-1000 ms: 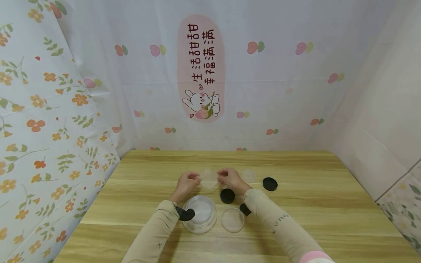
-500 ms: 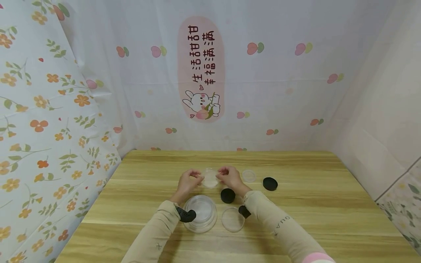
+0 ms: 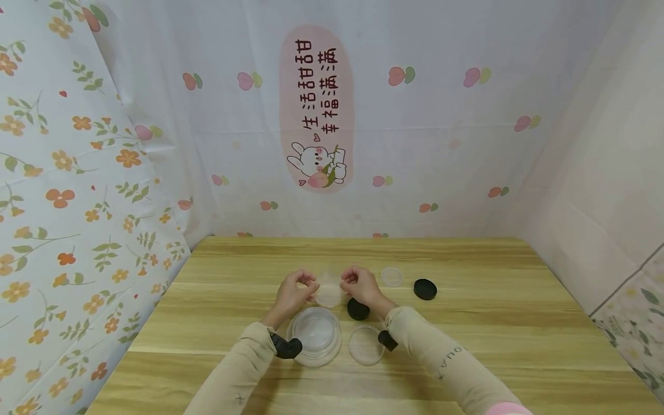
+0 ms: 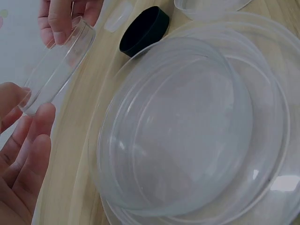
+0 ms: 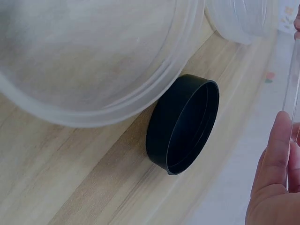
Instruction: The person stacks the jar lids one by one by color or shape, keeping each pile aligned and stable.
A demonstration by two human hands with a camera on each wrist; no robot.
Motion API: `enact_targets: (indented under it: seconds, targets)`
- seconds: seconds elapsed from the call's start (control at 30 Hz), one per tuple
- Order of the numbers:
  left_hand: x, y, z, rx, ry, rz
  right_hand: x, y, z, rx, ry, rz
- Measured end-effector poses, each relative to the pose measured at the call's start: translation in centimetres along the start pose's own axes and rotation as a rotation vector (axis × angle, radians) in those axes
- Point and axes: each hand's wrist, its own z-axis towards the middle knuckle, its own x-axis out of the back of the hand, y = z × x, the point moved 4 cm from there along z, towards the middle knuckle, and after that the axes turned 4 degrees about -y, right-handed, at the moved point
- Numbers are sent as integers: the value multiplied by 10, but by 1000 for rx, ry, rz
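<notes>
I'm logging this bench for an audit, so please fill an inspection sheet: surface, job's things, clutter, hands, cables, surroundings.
Surface: wood-grain tabletop.
Job's things: one round clear dish, in hand.
Clutter: stacked clear dishes, separate clear dish, small clear disc, nearer black cap, farther black cap.
Hands: left hand and right hand pinch the held dish from opposite sides.
Cables: nothing seen.
Surroundings: patterned cloth hangs behind and at the left.

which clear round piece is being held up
The clear dish pinched between the left hand and right hand; the stack, the clear piece beside it and the small clear disc rest on the table.
</notes>
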Motion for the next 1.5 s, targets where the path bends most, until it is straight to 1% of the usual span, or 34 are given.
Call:
enact_targets:
  seconds: [0.07,0.27,0.37,0.47,0.57,0.63,0.77,0.8,0.83,0.9,1.03,1.13,1.27,1.37,1.5]
  targets:
    - [1,0,-2,-5,-19,16,0,-2,-2,16,-18,-16]
    - [1,-2,-6,11,-82,61,-4,-6,-8,75,-91,-66]
    - [2,-4,-9,28,-112,90,-7,-6,-10,69,-138,-58]
    - [2,-6,-12,41,-128,106,-9,-5,-12,50,-173,-54]
    - [3,-6,-13,33,-139,114,-11,-5,-13,48,-182,-55]
    - [4,-6,-15,27,-152,120,-12,-10,-15,56,-185,-57]
    - [6,-4,-18,8,-201,127,-14,-13,-17,74,-201,-74]
    - [6,-4,-19,5,-212,128,-15,-13,-18,89,-204,-83]
    - [7,-3,-19,3,-220,132,-17,-10,-16,97,-207,-98]
    - [9,-2,-21,0,-236,129,-18,-9,-16,104,-217,-104]
    - [11,-1,-22,-10,-247,113,-20,-8,-16,115,-223,-121]
    - [13,-1,-21,-17,-247,105,-21,-9,-16,130,-228,-114]
    - [15,-3,-21,-25,-252,124,-23,-10,-17,164,-233,-133]
    - [15,-4,-21,-37,-271,139,-25,-10,-18,175,-241,-164]
    - [15,-6,-22,-41,-295,145,-27,-9,-19,154,-261,-173]
